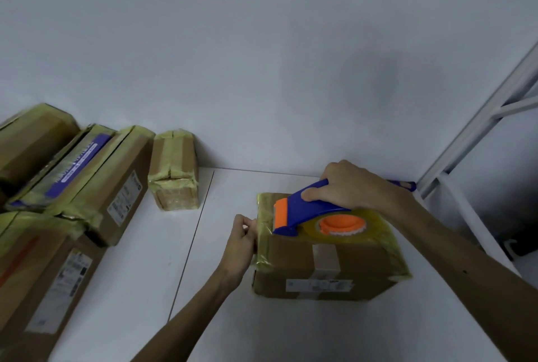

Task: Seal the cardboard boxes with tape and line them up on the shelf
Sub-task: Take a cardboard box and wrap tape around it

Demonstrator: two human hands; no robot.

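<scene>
Gripping tape dispenser point(308, 210) atop box point(305, 262): right hand point(349, 184); left hand point(240, 242) pinching tape point(263, 235).

Leftmost boxes point(35, 245) run off the view's edge; the label point(318, 285) print is too blurred to read.

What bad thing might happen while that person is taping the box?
The tape dispenser in the right hand has its cutting end close to the left hand, which pinches tape at the edge of the box, so fingers might get nicked. The tape may also wrinkle, as it already has at the corners.
</scene>
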